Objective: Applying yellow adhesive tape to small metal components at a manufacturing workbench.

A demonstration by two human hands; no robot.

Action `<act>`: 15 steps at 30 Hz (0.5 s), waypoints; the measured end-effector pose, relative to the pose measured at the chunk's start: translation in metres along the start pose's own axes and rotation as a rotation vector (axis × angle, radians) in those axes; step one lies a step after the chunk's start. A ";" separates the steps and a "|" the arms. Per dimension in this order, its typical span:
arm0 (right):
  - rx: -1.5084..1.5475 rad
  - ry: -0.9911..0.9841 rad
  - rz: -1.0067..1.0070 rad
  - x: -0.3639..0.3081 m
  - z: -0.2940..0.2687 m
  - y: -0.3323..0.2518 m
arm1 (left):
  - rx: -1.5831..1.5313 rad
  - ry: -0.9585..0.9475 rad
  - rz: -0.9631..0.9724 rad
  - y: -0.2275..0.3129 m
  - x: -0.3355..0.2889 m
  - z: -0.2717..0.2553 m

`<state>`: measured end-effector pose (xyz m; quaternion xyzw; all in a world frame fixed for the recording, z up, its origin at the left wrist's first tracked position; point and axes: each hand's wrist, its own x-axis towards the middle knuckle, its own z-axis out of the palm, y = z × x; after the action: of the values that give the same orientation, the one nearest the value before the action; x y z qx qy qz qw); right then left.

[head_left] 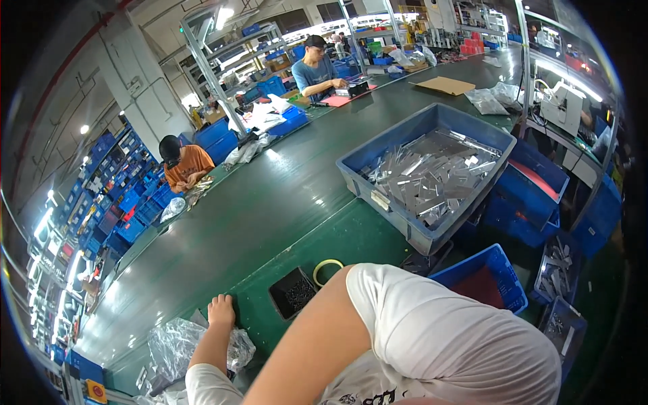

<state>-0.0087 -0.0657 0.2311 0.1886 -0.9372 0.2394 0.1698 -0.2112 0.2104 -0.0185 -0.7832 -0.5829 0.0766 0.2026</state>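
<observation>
My left hand (221, 311) rests palm down on the green bench top (260, 273), its fingers laid forward with nothing seen in them. Beside it, crumpled clear plastic bags (177, 343) lie under and around my left forearm. To the right of the hand stands a small black tray (275, 297) holding many small dark parts, perhaps screws. A yellow tape ring (316, 273) lies next to that tray. My right arm is bent across the lower middle, and its hand falls outside the picture.
A large grey-blue bin (398, 219) of flat metal pieces stands at the right. Below it are a blue crate (516, 297) and smaller bins of metal parts (557, 270). Across the dark conveyor belt (223, 209) two people work. Brown cardboard (443, 85) lies at the far end.
</observation>
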 end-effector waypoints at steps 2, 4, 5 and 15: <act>-0.028 -0.040 0.016 -0.007 -0.006 -0.010 | -0.004 -0.016 -0.017 -0.001 0.000 0.000; -0.053 -0.066 0.034 -0.009 -0.009 -0.017 | 0.010 -0.013 0.006 0.002 0.000 -0.005; -0.066 -0.079 0.044 -0.009 -0.009 -0.020 | 0.011 0.004 0.008 0.002 0.001 -0.002; -0.115 0.190 0.023 -0.028 0.033 -0.005 | 0.042 0.030 -0.002 0.000 0.006 -0.006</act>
<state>0.0101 -0.0791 0.1938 0.1442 -0.9311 0.2039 0.2658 -0.2069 0.2143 -0.0121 -0.7793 -0.5787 0.0768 0.2280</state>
